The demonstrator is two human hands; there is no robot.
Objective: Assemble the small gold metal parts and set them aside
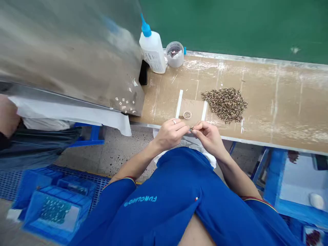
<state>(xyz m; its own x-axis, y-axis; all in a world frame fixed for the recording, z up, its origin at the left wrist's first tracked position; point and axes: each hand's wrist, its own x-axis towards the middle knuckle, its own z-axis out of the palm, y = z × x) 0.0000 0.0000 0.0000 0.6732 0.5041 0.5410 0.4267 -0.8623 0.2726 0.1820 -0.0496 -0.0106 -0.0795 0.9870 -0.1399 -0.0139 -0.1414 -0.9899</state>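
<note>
My left hand (171, 134), with a ring on one finger, is closed in a pinch at the front edge of the bench. Opposite it, my right hand (209, 138) pinches too, and the fingertips of both almost meet. Between them is a tiny piece (191, 129) with a dark and shiny look, too small to name. Just beyond the fingers stands a small clear round cup (187, 114) on a cardboard patch between two white strips (179, 103). To the right of it lies a heap of tiny brown and gold parts (226, 104).
A white bottle with a blue nozzle (153, 51) and a tub of scraps (175, 54) stand at the back left, near a black object (143, 72). A metal housing (102, 61) borders the left. Blue crates (55, 212) sit on the floor; another person's hand (7, 116) shows far left.
</note>
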